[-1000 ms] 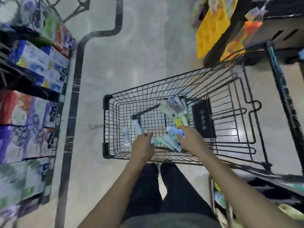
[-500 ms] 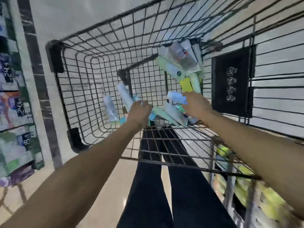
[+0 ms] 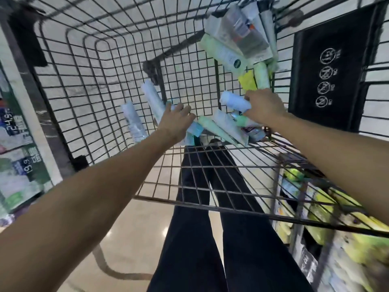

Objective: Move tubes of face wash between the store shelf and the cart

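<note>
Shop aisle floor seen from above, with shelving at both edges

The polished floor (image 3: 126,249) is pale grey marbled stone farther off and turns beige and glossy nearest the camera, where small bright spots of overhead light reflect. A dark inlaid band (image 3: 48,131) runs along the floor's left side, and another dark curved line (image 3: 117,270) crosses the beige part. Left of that band stands a shelf unit (image 3: 19,157) with blurred green and white packs and dark price tags (image 3: 27,165). At the floor's right edge, a rack (image 3: 315,249) holds blurred yellow-green packets (image 3: 362,256).
</note>
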